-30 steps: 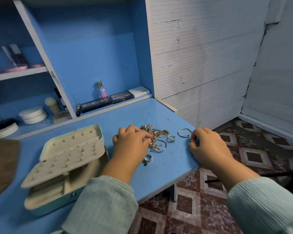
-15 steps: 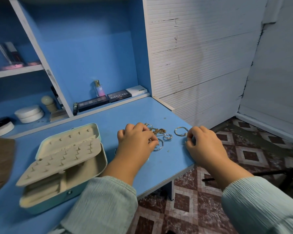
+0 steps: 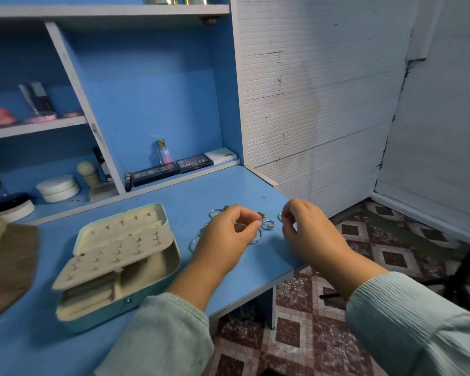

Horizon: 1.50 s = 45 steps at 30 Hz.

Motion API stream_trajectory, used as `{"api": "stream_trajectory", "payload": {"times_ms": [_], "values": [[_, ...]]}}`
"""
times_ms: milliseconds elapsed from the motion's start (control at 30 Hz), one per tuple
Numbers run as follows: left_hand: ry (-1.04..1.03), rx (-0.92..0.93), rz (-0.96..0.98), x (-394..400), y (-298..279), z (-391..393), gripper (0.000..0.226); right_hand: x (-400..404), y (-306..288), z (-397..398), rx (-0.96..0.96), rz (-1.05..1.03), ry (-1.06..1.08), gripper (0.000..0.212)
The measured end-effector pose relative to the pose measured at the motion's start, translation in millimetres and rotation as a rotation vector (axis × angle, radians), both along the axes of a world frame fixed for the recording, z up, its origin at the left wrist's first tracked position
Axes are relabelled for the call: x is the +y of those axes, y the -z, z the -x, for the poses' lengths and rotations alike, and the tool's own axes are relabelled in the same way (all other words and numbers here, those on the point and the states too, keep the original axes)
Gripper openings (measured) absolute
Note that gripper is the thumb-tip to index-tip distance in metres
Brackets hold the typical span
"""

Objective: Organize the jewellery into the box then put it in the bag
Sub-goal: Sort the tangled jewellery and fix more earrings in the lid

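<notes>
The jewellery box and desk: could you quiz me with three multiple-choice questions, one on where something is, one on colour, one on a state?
1. Where does the jewellery box sit relative to the loose jewellery?
A. To its left
B. To its right
C. On the floor

2. What colour is the desk top?
A. Red
B. Blue
C. Black

3. The box's lid is:
A. Shut
B. Missing
C. Open

Answers: 1 A, the box lies left of the rings. 2 B, the surface is plainly blue. 3 C, the lid is raised, showing the compartments.
</notes>
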<state>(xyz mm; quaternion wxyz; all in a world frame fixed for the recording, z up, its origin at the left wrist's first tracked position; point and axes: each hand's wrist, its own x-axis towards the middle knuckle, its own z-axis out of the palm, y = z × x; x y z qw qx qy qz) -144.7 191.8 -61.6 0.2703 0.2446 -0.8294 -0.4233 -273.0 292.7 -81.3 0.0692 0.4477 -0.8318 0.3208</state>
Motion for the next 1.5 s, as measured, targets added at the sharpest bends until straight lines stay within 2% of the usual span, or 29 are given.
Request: {"api": "stream_trajectory", "payload": {"times_ms": [167, 233, 333, 500, 633, 833, 1000, 1100, 1200, 1400, 1500], "values": [[-0.036, 0.095, -0.222, 2, -4, -35, 0.016, -12, -14, -38, 0.008, 0.050, -0.163, 0.007], [-0.040, 0.115, -0.238, 4, -7, -53, 0.020, -18, -20, -56, -0.015, 0.069, -0.234, 0.005], [-0.090, 0.127, -0.154, 5, -7, -79, 0.028, -28, -29, -83, -0.081, 0.088, -0.305, 0.007], [-0.231, 0.094, 0.017, -4, -1, -120, 0.023, -46, -42, -121, -0.297, 0.050, -0.368, 0.006], [-0.301, 0.095, 0.169, -16, 5, -147, 0.023, -60, -41, -144, -0.400, 0.059, -0.418, 0.007], [-0.393, 0.126, 0.262, -35, 6, -176, 0.022, -82, -38, -161, -0.399, 0.173, -0.344, 0.012], [-0.474, 0.141, 0.271, -57, 0, -191, 0.011, -107, -46, -161, -0.446, 0.318, -0.339, 0.013], [-0.503, 0.077, 0.290, -76, -6, -193, 0.006, -122, -47, -154, -0.398, 0.341, -0.357, 0.008], [-0.483, 0.014, 0.346, -97, -12, -192, 0.009, -136, -48, -147, -0.327, 0.352, -0.372, 0.017], [-0.377, -0.135, 0.490, -129, -11, -186, 0.013, -159, -46, -133, -0.390, 0.349, -0.377, 0.014], [-0.402, -0.158, 0.614, -138, -2, -184, 0.013, -166, -47, -128, -0.443, 0.331, -0.367, 0.013]]}}
